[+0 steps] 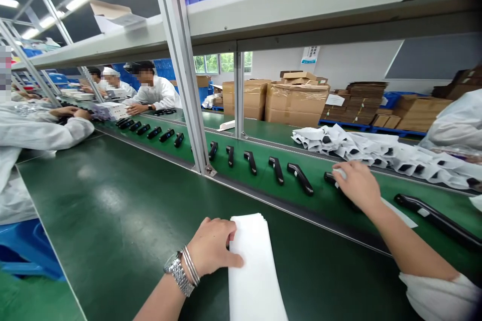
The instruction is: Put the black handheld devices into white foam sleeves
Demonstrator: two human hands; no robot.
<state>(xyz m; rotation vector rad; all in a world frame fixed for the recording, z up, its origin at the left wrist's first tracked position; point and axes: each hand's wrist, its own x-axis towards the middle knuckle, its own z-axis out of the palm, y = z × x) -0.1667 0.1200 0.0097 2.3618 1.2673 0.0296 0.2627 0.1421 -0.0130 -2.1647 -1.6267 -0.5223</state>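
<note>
My right hand reaches over the green conveyor belt, its fingers closed on a black angled handheld device. The hand covers much of that device, and I cannot make out its exact kind. A flat white piece lies on the belt beside my right wrist. My left hand is at the left edge of a stack of thin white sheets or flat bags, thumb on top and other fingers curled and partly hidden. Similar black devices lie spaced along the belt, one right of my right hand.
Beyond the belt lies a heap of white wraps with black devices inside. A metal post and an overhead shelf frame the line. Co-workers in white sit farther left. Cardboard boxes stand behind.
</note>
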